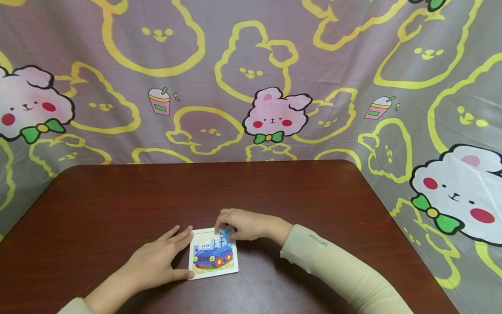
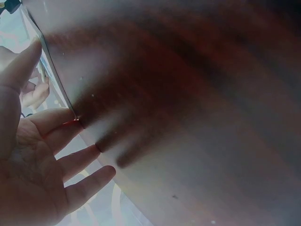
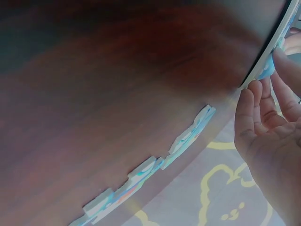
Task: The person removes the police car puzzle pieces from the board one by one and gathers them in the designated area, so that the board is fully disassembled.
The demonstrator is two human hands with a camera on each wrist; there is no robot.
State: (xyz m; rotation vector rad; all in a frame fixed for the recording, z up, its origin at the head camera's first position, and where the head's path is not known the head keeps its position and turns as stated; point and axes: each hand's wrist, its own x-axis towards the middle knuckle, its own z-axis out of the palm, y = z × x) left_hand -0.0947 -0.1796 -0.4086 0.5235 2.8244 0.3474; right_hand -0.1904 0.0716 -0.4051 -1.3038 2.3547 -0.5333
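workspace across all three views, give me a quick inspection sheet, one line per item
Surface: dark red-brown table
Job's things: blue-vehicle puzzle in a white frame, upper left area blank; loose pieces on the table, seen only in the right wrist view
Clutter: nothing else seen
Left hand: touches the frame's left side
Right hand: fingers pinch a blue piece at the upper right corner
Cables: nothing seen
Surroundings: cartoon-printed fabric behind and beside

Head view forward-down over table [image 1: 188,192]
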